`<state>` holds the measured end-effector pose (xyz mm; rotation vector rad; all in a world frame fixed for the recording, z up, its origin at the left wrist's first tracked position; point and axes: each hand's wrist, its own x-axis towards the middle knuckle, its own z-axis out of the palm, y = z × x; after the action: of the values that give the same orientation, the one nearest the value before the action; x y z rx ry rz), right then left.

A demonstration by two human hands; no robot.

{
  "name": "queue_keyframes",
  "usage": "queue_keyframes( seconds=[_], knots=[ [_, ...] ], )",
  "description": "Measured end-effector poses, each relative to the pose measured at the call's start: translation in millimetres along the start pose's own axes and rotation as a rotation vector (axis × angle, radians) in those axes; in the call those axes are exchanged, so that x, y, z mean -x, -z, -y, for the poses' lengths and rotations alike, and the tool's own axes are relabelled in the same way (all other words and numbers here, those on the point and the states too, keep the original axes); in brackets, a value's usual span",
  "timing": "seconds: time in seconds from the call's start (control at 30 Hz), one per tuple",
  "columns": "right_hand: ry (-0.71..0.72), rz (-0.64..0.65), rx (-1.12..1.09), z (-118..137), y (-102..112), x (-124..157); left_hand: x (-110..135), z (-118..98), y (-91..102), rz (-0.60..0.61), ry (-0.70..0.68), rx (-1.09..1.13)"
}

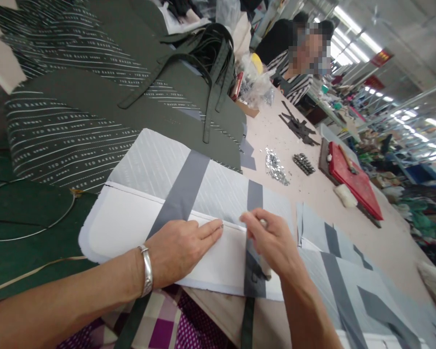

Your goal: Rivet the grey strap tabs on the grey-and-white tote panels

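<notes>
A white panel piece (123, 218) with a pale grey upper section and dark grey vertical strips lies in front of me, underside up. My left hand (183, 247), with a silver bracelet at the wrist, rests on it, fingers stretched out along the seam. On the panel's right side, my right hand (272, 237) is closed around a small pale-handled tool (265, 269), mostly hidden by the fingers. The hand is over the right grey strip (255, 194). Dark straps (247, 320) hang below the panel's near edge.
Dark printed panels (72, 121) are piled at the left, topped by a bundle of straps (218, 63). Small metal pieces (276, 167), a red board (354, 179) and more grey-backed panels (334, 276) lie on the table. Another person (294, 63) is across the table.
</notes>
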<state>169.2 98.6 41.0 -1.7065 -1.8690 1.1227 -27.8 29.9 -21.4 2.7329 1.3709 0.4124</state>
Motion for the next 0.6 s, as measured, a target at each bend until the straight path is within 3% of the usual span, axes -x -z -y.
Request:
queue_keyframes(
  seconds=[0.13, 0.27, 0.43, 0.6],
  knots=[
    [0.110, -0.350, -0.779, 6, 11, 3, -1, 0, 1.5, 0.033, 0.020, 0.011],
    [0.098, -0.459, -1.265, -8, 3, -15, -2, 0, -2.0, 0.009, 0.027, 0.037],
    [-0.038, -0.463, -1.480, -38, -12, -39, -1, 1, -1.8, -0.017, 0.025, 0.059],
    [0.022, -0.392, -1.428, -50, -17, -42, -2, 1, -0.7, -0.023, 0.022, 0.072]
  ],
)
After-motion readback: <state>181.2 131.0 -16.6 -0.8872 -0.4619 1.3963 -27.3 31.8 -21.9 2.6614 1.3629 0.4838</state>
